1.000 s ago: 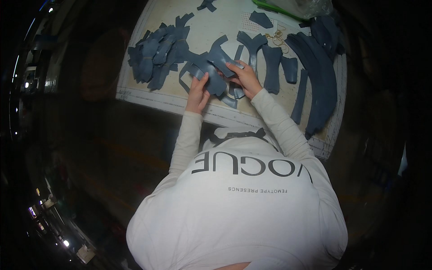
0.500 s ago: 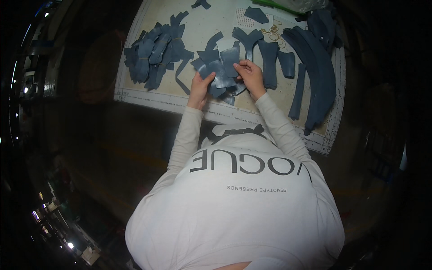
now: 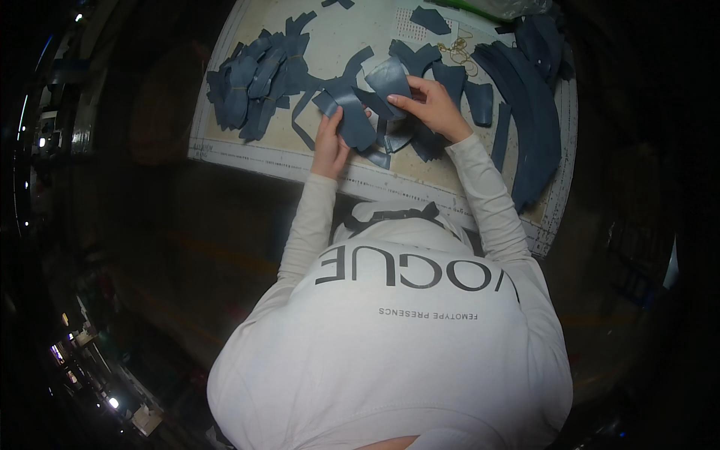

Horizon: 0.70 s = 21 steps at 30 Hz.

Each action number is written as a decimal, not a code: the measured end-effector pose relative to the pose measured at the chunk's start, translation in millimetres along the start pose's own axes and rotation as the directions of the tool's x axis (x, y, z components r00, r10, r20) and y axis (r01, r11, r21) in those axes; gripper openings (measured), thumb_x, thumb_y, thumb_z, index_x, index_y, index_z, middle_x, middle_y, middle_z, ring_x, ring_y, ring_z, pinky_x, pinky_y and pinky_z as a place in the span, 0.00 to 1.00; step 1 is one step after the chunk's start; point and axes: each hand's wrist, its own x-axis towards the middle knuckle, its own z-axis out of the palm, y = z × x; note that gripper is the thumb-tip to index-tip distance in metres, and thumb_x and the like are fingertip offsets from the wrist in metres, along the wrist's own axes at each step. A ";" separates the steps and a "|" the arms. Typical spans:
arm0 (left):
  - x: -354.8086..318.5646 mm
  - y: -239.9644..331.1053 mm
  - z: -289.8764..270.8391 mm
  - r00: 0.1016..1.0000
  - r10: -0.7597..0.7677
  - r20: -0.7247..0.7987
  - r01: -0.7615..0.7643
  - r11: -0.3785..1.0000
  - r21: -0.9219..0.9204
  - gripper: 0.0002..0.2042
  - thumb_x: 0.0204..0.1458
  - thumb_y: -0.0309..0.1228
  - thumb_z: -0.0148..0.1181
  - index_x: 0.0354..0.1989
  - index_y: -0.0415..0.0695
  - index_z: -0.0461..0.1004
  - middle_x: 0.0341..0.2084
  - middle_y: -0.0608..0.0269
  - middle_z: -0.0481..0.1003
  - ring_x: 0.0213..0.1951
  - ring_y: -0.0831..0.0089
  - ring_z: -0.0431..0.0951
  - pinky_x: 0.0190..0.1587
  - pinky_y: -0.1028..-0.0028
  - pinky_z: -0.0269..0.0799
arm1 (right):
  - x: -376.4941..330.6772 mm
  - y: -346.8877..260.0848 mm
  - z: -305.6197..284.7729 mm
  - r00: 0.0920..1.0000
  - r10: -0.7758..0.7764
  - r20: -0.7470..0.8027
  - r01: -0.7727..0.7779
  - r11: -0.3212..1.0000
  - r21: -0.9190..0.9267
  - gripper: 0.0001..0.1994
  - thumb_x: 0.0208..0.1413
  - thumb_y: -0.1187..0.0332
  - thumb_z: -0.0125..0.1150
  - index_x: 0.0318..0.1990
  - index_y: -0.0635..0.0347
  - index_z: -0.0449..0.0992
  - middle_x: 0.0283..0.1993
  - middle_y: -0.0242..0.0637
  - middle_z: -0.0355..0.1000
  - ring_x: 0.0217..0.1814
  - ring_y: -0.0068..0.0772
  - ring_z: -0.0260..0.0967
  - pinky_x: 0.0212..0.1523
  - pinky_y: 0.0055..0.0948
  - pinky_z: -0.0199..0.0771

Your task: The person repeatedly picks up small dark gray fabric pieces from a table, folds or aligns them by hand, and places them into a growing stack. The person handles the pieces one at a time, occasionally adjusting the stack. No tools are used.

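My left hand pinches blue-grey leather-like pieces between thumb and fingers, above the near part of the table. My right hand grips another piece, a curved blue-grey panel, its thumb lying on the face. A small gap separates the two held lots. Under and around the hands lie more cut pieces of the same material, partly hidden by what I hold. A narrow strip bends on the table left of my left hand.
At the table's left is a heap of banded bundles. Long curved strips are stacked at the right. Beige rubber bands lie near a printed sheet at the back. A white printed border runs along the near edge.
My hands have moved apart. The right hand has shifted right and slightly farther away, drawing a panel from the pieces, while the left keeps its hold and stays nearly in place.
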 end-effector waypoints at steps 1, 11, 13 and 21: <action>-0.9 0.1 -1.4 1.000 -0.020 -0.006 0.020 0.999 0.025 0.16 0.58 0.31 0.46 0.53 0.40 0.61 0.47 0.58 0.69 0.48 0.66 0.72 0.50 0.68 0.71 | 5.6 -10.4 -13.2 0.992 0.005 0.129 0.011 0.993 -0.118 0.15 0.50 0.62 0.63 0.38 0.66 0.75 0.31 0.33 0.74 0.29 0.16 0.66 0.31 0.19 0.66; -15.6 -5.4 9.3 0.945 -0.227 0.235 0.131 0.922 0.364 0.19 0.57 0.33 0.51 0.55 0.41 0.58 0.44 0.56 0.72 0.44 0.68 0.75 0.46 0.71 0.72 | 20.0 -12.9 7.1 0.965 -0.223 0.138 0.261 0.862 -0.434 0.11 0.48 0.63 0.61 0.30 0.64 0.78 0.24 0.42 0.71 0.23 0.39 0.70 0.27 0.27 0.67; -15.1 -8.0 12.5 0.971 -0.164 0.173 0.103 0.943 0.315 0.19 0.57 0.32 0.51 0.55 0.40 0.58 0.44 0.56 0.72 0.45 0.68 0.75 0.47 0.70 0.72 | 16.6 -3.9 8.4 0.970 -0.213 -0.115 0.142 0.885 -0.443 0.12 0.48 0.63 0.62 0.31 0.65 0.78 0.25 0.42 0.71 0.23 0.39 0.70 0.27 0.27 0.68; -14.2 -20.0 17.9 0.996 -0.027 0.083 0.045 0.973 -0.225 0.16 0.60 0.30 0.42 0.57 0.42 0.57 0.52 0.59 0.65 0.55 0.68 0.66 0.54 0.68 0.66 | -20.9 25.9 12.9 0.906 0.164 -0.391 -0.110 0.981 0.157 0.09 0.50 0.68 0.63 0.31 0.67 0.74 0.27 0.33 0.74 0.23 0.15 0.66 0.25 0.17 0.67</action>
